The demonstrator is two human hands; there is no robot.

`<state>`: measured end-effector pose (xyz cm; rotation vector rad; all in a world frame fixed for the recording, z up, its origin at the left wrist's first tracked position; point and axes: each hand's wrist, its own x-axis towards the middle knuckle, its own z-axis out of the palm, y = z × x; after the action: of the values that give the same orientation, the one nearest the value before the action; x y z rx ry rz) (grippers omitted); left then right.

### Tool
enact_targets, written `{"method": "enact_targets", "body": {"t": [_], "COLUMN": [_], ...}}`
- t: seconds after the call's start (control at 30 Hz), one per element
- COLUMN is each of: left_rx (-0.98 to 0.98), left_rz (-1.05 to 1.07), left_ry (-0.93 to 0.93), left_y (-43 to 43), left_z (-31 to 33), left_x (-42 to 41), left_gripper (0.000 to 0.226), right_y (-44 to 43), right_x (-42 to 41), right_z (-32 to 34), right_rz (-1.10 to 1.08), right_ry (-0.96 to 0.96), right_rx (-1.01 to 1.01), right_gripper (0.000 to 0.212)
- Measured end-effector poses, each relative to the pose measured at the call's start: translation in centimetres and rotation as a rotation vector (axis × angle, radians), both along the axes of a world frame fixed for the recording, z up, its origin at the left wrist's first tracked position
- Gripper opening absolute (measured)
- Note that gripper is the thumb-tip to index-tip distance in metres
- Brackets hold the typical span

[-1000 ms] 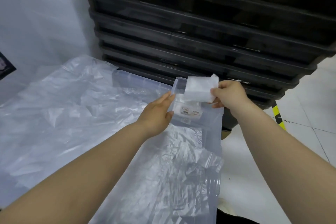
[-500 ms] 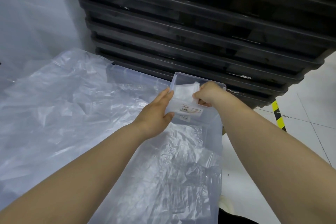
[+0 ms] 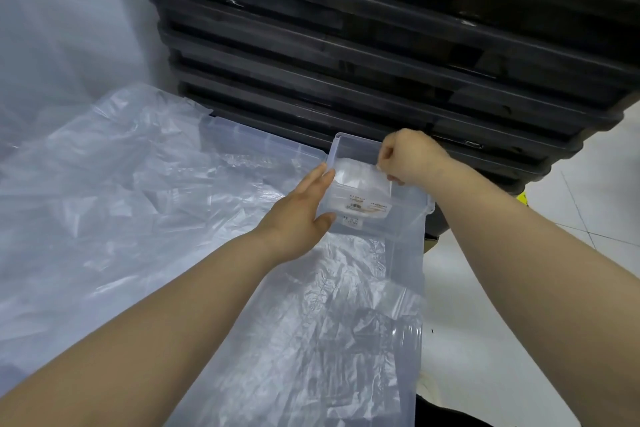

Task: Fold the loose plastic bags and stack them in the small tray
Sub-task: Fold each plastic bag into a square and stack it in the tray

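I see my left hand [image 3: 300, 210] with straight fingers pressed flat against the left wall of the small clear plastic tray [image 3: 410, 227]. My right hand [image 3: 408, 159], fingers curled, pinches the right edge of the folded white plastic bag [image 3: 356, 175], which lies inside this tray. Loose crumpled clear bags [image 3: 311, 322] lie in the large clear plastic bin [image 3: 263, 137].
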<state>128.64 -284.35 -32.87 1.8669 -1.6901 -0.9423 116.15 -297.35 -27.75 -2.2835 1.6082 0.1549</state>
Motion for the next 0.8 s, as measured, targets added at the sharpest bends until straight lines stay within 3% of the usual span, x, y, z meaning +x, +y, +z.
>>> {"method": "enact_targets", "body": {"t": [0.07, 0.13, 0.4, 0.53, 0.7, 0.8], "left_rx": [0.006, 0.021, 0.051, 0.037, -0.068, -0.063], "left_rz": [0.003, 0.003, -0.01, -0.012, 0.064, 0.056], "left_ry": [0.01, 0.016, -0.022, 0.015, 0.042, -0.074], "left_y": [0.0, 0.1, -0.1, -0.3, 1.2, 4.2], "left_z": [0.0, 0.2, -0.1, -0.3, 0.3, 1.0], "left_x": [0.0, -0.1, 0.0, 0.1, 0.7, 1.6], "left_gripper": [0.063, 0.065, 0.07, 0.071, 0.066, 0.05], "right_y": [0.3, 0.5, -0.2, -0.2, 2.2, 6.2], "right_x": [0.2, 0.7, 2.5, 2.4, 0.7, -0.7], "right_z": [-0.7, -1.8, -3.6, -3.4, -1.4, -0.6], "right_rz": [-0.001, 0.006, 0.108, 0.058, -0.082, -0.057], "right_ry": [-0.167, -0.214, -0.053, -0.12, -0.549, -0.68], "right_rx": [0.16, 0.275, 0.376, 0.348, 0.061, -0.008], "right_gripper": [0.014, 0.012, 0.028, 0.032, 0.017, 0.016]}}
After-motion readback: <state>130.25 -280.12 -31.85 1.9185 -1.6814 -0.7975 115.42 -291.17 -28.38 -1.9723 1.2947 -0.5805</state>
